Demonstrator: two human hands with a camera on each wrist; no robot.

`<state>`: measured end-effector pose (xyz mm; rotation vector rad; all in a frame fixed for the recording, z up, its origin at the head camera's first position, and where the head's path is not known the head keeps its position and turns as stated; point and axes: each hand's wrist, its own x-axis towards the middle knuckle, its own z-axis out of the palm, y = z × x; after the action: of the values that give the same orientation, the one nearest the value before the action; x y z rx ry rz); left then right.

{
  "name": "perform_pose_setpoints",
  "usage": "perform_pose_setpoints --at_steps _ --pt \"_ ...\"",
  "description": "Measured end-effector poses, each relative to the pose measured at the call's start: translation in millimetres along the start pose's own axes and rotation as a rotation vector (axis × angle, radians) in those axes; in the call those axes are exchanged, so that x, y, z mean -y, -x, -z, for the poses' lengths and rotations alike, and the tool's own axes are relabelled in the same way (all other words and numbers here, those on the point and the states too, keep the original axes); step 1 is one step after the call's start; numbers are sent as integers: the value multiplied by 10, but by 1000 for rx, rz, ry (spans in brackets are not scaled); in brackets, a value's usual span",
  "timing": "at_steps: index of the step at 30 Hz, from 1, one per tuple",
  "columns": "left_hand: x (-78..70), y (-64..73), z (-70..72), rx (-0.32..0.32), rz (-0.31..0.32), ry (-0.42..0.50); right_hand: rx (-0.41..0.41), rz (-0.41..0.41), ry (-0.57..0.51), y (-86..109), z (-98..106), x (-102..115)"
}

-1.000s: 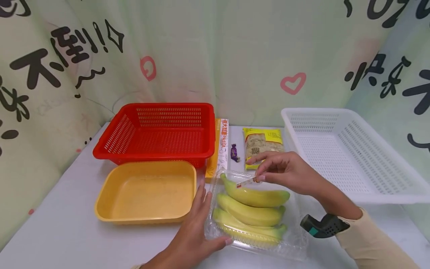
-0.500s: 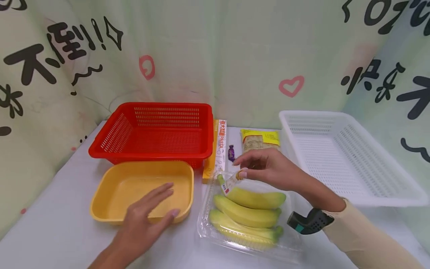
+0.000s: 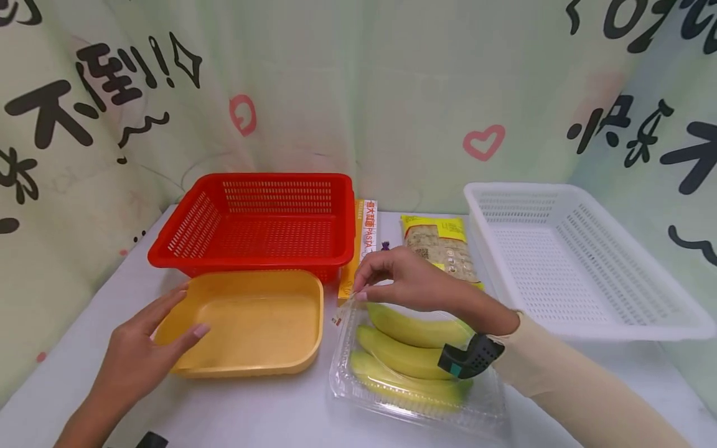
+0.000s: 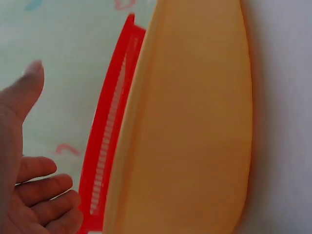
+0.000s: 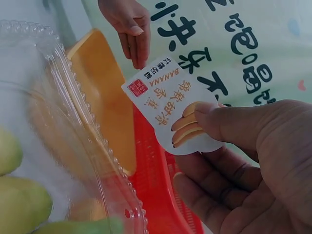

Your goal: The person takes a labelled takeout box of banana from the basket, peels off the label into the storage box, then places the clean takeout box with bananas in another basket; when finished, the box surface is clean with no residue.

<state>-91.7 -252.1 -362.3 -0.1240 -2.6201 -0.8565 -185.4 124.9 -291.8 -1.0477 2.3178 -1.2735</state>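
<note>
My right hand [image 3: 406, 280] pinches a small white banana label [image 5: 170, 105] between thumb and fingers, over the back left corner of a clear plastic clamshell box [image 3: 336, 381]. Printed bananas and the word BANANA show on the label in the right wrist view. Several yellow-green bananas [image 3: 403, 354] lie inside the box, partly covered by the right wrist. At the left end of a yellow plastic basin [image 3: 252, 330], my left hand [image 3: 137, 348] is held with fingers spread and nothing in it. That basin holds nothing.
A red basket [image 3: 269, 233] stands behind the basin, and a white basket [image 3: 594, 261] at the right. Between them lie a pasta box [image 3: 366, 230], a mostly hidden purple-wrapped candy [image 3: 385, 246] and a yellow-topped food bag [image 3: 439, 239]. A curtain [image 3: 409, 93] hangs behind.
My left hand has left the clamshell box's side and moved left to the basin's far end. My right hand has carried the label leftward across the box to its back left corner.
</note>
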Motion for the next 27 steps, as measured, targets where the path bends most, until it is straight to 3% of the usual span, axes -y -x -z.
perform_pose_setpoints --at_steps 6,13,20,27 --pt "226 49 91 168 126 -47 47 23 -13 -111 -59 12" --pt "360 74 113 337 173 -86 109 13 -9 -289 -119 6" --pt "432 105 96 395 180 -40 126 -16 -5 -430 -207 -9" --pt "448 138 5 386 185 6 97 -64 -46 -501 -289 -34"
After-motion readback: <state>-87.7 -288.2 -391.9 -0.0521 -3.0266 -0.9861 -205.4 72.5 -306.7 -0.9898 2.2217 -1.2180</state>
